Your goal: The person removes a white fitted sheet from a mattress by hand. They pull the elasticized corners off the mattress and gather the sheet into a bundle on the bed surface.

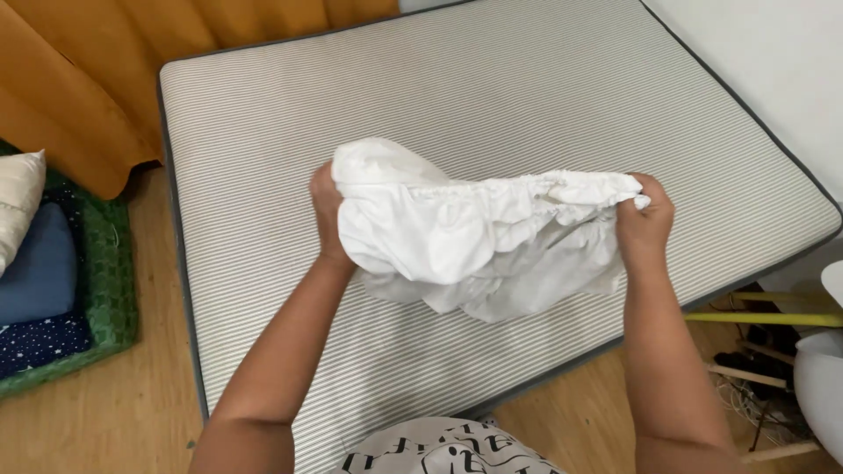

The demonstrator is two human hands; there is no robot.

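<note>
The person stands at the foot of a bare striped mattress (492, 96) and holds a bunched white fitted sheet (465, 237) above it, stretched between both hands. The left hand (327, 215) is closed around one end of the bundle, fingers hidden behind the cloth; the right hand (645, 219) pinches the gathered, elasticated hem at the other end, its grip pressed tight on a fold. Between them the hem runs as a puckered ridge while the rest sags in loose folds, just above the mattress or perhaps brushing it; I cannot tell which.

The sheet looks light and thoroughly soft. It has no stiffness at all, so it drapes and slumps wherever it is not held, and a single hold lets most of it hang. It does not look slippery, more a matt cotton that bunches and stays in the fist, and nothing about it seems fragile. To my eye the best place to take it is that elastic hem, near a corner seam, where the cloth is thickest and gives the fingers an edge to follow.

An orange curtain (105, 70) hangs beyond the mattress, and cushions (35, 272) lie on the wooden floor (114, 421).
</note>
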